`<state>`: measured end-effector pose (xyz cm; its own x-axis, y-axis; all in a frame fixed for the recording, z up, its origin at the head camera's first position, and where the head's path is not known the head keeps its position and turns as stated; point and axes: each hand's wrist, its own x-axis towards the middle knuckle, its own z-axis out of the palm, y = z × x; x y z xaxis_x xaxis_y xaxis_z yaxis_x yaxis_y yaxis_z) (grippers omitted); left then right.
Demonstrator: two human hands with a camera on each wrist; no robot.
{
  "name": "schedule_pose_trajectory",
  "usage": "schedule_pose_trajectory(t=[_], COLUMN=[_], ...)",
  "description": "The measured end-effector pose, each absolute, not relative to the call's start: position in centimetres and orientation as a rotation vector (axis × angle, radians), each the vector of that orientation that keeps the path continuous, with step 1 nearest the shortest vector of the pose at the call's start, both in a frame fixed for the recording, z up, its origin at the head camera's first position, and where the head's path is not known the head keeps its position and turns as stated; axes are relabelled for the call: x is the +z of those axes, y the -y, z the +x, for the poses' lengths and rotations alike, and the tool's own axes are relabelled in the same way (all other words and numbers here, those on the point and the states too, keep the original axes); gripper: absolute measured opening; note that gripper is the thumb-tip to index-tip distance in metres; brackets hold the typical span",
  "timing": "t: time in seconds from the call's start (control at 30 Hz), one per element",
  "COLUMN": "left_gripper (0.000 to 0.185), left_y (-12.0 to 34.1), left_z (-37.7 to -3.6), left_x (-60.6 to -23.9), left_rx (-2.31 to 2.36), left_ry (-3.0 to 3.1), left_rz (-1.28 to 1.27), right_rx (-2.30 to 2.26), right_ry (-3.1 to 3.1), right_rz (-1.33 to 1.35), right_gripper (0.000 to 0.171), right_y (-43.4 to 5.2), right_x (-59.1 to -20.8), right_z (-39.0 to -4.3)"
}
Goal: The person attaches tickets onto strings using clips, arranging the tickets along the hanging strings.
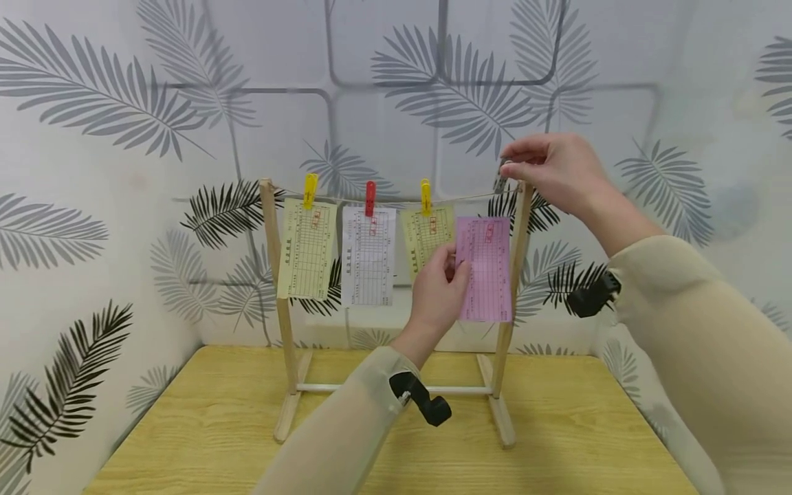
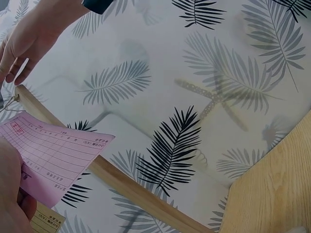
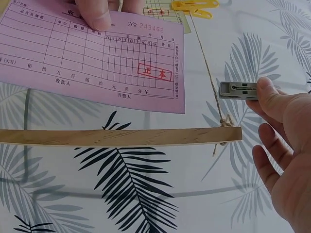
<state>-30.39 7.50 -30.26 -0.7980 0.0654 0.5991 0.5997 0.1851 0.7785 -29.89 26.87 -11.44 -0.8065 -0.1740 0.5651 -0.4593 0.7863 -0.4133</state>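
leaf-print walls ring a wooden table bearing a small rack strung with a string. three clipped slips hang at 9 o'clock of the pink slip, which the left hand pinches by its left edge, just under the string. the right hand, at 1 o'clock by the post top, pinches a grey clip. the slip looks light, limp and easily creased; best held near its top edge.

string bare right of yellow peg, post close alongside
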Motion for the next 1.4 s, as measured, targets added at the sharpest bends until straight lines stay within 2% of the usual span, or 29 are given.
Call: schedule_pose_trajectory(t=[0.83, 1.4], left_gripper=[0.028, 0.028], left_y=[-8.3, -8.3], left_z=[-31.7, -31.9], left_x=[-29.3, -29.1], left_rx=[-1.640, -1.679], left_ry=[2.079, 2.036], left_rz=[-0.564, -0.613], right_rx=[0.705, 0.696], right_ry=[2.516, 2.577], right_rz=[0.568, 0.598], right_gripper=[0.028, 0.035], right_y=[-26.4, -26.5], right_x=[-11.9, -12.2], right_z=[-31.3, -31.5])
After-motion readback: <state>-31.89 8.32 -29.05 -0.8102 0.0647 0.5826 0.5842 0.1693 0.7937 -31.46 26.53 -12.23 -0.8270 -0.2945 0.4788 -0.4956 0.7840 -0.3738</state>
